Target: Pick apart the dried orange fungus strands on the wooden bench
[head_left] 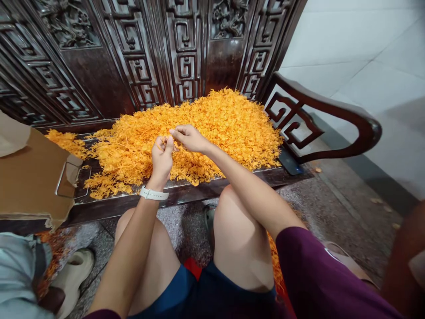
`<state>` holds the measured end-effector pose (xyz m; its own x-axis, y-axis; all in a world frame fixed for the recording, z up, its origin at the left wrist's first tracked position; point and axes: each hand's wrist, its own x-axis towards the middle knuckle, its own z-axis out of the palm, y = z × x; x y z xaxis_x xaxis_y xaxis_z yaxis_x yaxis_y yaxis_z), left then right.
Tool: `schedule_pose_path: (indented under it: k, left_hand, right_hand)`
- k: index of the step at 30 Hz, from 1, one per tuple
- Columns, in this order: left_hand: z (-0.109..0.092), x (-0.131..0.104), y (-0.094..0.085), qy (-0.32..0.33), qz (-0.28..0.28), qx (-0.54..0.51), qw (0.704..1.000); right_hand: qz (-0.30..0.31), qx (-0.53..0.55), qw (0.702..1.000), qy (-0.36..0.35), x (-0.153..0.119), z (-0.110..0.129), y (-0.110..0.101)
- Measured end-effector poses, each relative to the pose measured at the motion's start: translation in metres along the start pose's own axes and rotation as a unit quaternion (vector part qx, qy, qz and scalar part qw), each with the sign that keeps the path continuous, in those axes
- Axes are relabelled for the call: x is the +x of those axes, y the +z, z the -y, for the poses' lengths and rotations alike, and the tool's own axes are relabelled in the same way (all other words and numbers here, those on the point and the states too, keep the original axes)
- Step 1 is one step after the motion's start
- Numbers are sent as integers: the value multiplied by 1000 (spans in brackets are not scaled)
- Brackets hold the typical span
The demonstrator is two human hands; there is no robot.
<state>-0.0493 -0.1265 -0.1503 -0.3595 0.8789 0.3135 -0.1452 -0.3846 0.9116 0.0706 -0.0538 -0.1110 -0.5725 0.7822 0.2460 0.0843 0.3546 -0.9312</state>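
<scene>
A large heap of orange-yellow plastic-looking sprigs (232, 124) covers much of a dark wooden bench seat (195, 191). Over the heap's front middle, my left hand (162, 155), with a white watch band (154, 193) at the wrist, has its fingers curled and thumb pressed in. My right hand (188, 136) meets it from the right, thumb and forefinger pinched close to the left fingertips. A small orange piece shows between and just below the fingers; its exact shape is hard to make out.
A cardboard box (36, 177) and a bent metal wire frame (68, 181) are at the left. A dark phone (290, 162) lies by the curved armrest (345, 115). The carved backrest (96, 79) rises behind. Another person's leg and shoe (75, 274) are at lower left.
</scene>
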Motion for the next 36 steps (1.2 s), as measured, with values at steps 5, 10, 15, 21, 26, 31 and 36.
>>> schedule_pose_path:
  k: [5,10,15,21,26,31,36]
  left_hand:
    - [-3,-1,3,-25,37,-26,999]
    - [-11,-3,6,-70,37,-18,997]
    - [-15,-3,5,-83,35,-4,996]
    - [-13,-1,6,-63,11,-15,998]
    - [-14,-4,10,-66,-11,-38,997]
    - [-13,-8,16,-41,-34,-73,996]
    - [-13,-10,19,6,-60,-30,998]
  right_hand:
    - [-2,45,998,39,-3,8,1]
    - [-29,84,995,41,-3,13,1]
    - [-40,69,997,16,-2,14,2]
    - [-73,5,996,-43,7,5,-1]
    - [-92,-37,992,-73,6,-1,0]
    - [-97,-90,988,-79,1,3,3]
    - [-119,-144,979,-84,-3,12,5]
